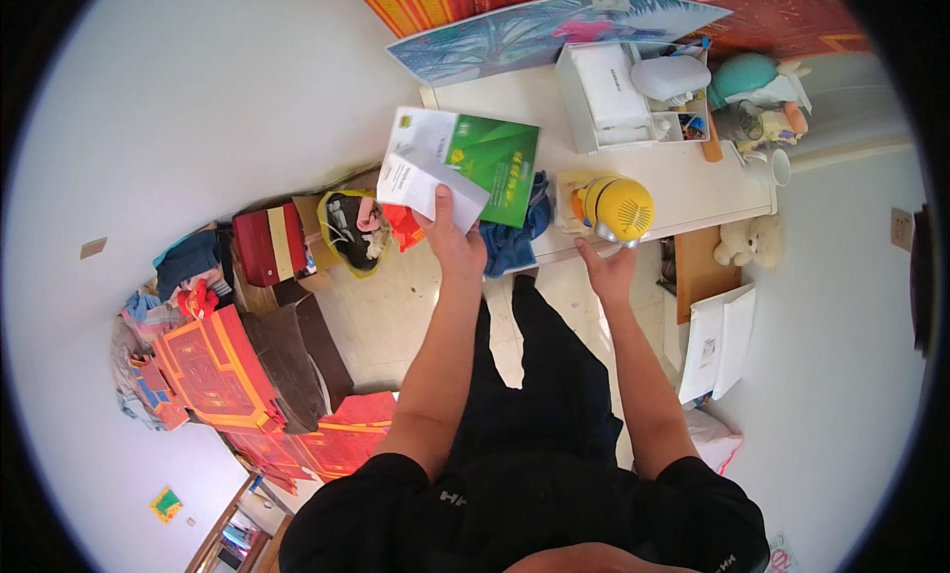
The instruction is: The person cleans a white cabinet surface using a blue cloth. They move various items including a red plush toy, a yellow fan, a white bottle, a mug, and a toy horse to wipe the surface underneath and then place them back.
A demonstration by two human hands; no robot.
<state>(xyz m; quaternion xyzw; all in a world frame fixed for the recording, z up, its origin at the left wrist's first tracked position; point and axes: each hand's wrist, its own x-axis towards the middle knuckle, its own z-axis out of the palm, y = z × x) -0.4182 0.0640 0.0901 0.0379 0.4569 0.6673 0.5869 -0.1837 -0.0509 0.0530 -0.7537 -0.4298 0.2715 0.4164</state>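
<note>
My left hand (458, 248) grips a white cardboard box (434, 185), thumb on its upper face. Behind that box is a larger flat box with a green-and-white printed face (499, 165); whether my fingers also hold it is hidden. Under the green part a blue cloth (512, 240) hangs over the edge of the white table (690, 191). My right hand (612, 270) is at the table's front edge, right by a yellow Minion-like figure (620, 205) with silver goggles. Its thumb is spread; the fingertips are hidden by the figure, so a grip cannot be made out.
A white desktop organizer (582, 120) stands at the back of the table, with a white cup (778, 168) at the right. On the left are an open yellow bag (352, 265) and a dark red box (260, 246). A plush bear (746, 240) sits to the right, below table height.
</note>
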